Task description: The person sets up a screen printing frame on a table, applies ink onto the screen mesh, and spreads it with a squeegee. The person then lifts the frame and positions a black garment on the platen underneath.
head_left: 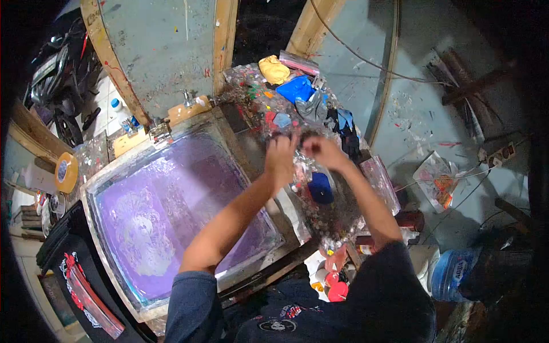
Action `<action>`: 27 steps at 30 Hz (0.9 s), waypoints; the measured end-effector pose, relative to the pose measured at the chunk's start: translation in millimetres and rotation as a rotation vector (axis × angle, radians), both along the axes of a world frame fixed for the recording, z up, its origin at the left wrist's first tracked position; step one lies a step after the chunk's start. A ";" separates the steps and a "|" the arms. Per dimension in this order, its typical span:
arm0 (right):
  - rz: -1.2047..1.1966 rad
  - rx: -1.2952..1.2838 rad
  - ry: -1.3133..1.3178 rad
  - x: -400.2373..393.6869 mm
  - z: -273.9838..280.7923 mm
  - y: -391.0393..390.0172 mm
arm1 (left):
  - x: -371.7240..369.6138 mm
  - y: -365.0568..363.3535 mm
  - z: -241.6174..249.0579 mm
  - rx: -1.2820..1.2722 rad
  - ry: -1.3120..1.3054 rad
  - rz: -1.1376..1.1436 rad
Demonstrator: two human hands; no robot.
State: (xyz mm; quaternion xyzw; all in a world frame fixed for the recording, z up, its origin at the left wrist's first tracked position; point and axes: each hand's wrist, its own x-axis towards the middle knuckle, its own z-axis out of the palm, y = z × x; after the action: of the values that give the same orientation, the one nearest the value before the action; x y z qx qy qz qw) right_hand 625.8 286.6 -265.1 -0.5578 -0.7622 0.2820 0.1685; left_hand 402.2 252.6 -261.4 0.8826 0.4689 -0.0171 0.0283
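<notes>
Both hands are held close together over a paint-spattered bench [337, 214], beyond the right edge of a screen-printing frame [189, 166] smeared with purple ink. My left hand [280, 159] has its fingers curled, with the tips partly hidden. My right hand [326, 151] is closed, its fingers drawn in toward the left hand. Whatever lies in either hand is too small or hidden to name. Just below them are pale crumpled scraps [302, 168] and a dark blue patch, perhaps ink in a container [320, 188].
Yellow cloth [274, 70], a blue bag [295, 88] and dark rags [345, 126] lie at the bench's back. Red-stained cups [337, 290] sit near my body. A water jug [454, 274] stands right; a tape roll [64, 171] and white bottle [120, 108] are left.
</notes>
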 end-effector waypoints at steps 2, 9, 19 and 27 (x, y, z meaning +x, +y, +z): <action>0.171 0.142 -0.167 7.9 21.4 -73.7 | 6.0 -37.2 -7.9 0.004 0.041 -0.075; 0.299 0.076 -0.291 25.2 36.2 -123.2 | 23.5 -97.4 -41.6 0.038 -0.092 -0.187; 0.157 -0.006 -0.168 37.7 26.6 -141.3 | 24.3 -104.5 -47.5 0.141 -0.152 -0.240; -0.369 -0.477 0.467 90.7 54.2 -173.5 | 26.6 -110.8 -62.2 0.256 -0.199 -0.378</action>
State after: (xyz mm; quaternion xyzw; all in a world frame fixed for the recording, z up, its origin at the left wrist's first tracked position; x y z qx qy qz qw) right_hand 716.5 113.1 -210.9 -0.6299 -0.5031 0.5360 0.2507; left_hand 428.8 141.7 -323.6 0.9484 0.2885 0.1248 -0.0414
